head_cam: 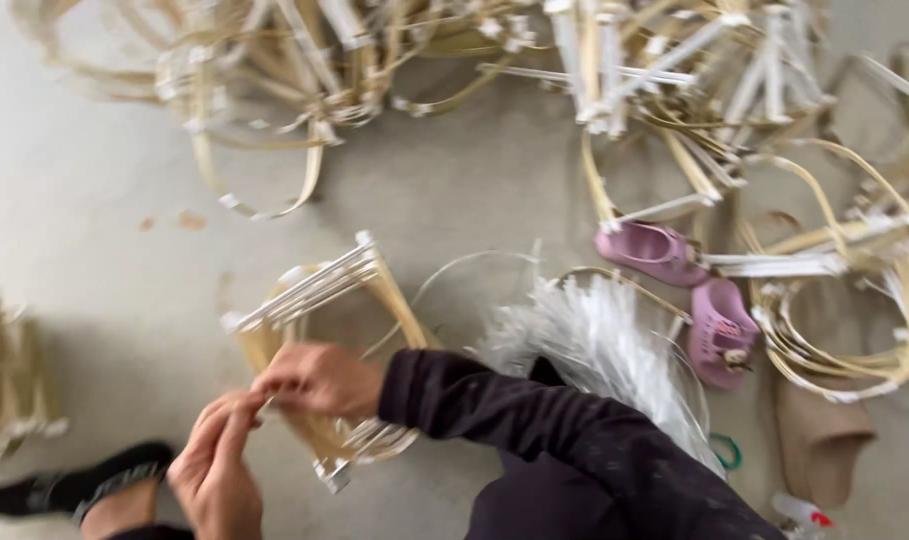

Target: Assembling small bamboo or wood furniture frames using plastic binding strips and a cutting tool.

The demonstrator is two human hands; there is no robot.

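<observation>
Two hands work low in the head view, over a grey concrete floor [94,200]. We note the left hand [217,470] nearest the camera, its fingers curled upward and pinched together at the tips. The right hand [319,380] lies just beyond it, on a dark sleeve [534,420] that crosses from the lower right; its fingers are clenched at the near edge of a bamboo frame [319,330]. The fingertips of both hands meet at one spot. They appear to pinch a thin strip or tie there, but motion blur hides it, so we cannot tell what is gripped.

The bamboo frame rests on the floor directly under and behind the hands, tan strips bent into a loop with a row of white-ended slats across its far side. We judge the step in hand to be binding or fixing at the near edge of this frame. The next move, in our judgement, calls for a firm pinch by one hand while the other draws the strip taut.

A foot in a dark shoe [74,490] sits at the lower left. Just right of the sleeve lies a bundle of white strips [604,340], fanned out. Beyond it stand two pink clogs [674,280], near each other. Farthest off, loose heaps of finished bamboo frames [374,70] cover the top of the view and run down the right side.
</observation>
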